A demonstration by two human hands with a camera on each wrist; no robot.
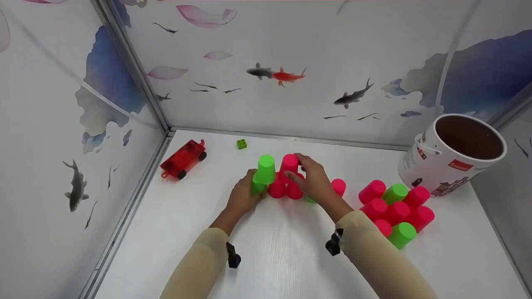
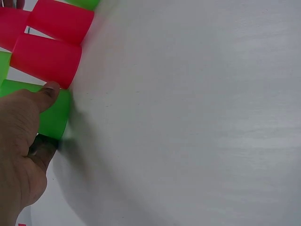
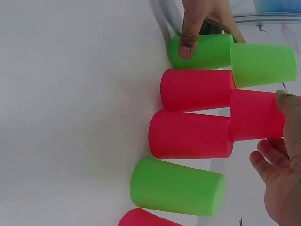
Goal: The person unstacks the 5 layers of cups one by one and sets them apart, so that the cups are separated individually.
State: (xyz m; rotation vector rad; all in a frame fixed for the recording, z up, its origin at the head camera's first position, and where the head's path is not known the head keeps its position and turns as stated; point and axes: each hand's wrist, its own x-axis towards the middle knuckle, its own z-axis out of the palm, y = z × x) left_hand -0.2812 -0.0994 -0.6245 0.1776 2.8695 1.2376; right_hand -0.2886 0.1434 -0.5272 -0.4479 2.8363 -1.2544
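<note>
Upside-down plastic cups stand in a row on the table. My left hand grips the green cup at the row's left end, thumb on its near side. Beside it come two pink cups, then another green cup and a pink cup. A lighter-looking green cup sits on the second level at the left. Next to it, my right hand holds an upper pink cup between thumb and fingers, its rim right at the tops of the lower pink cups.
A cluster of pink and green cups stands at the right, by the right forearm. Behind it is a white printed bucket. A red toy wagon and a small green block lie at the back left. Printed wall panels border the table.
</note>
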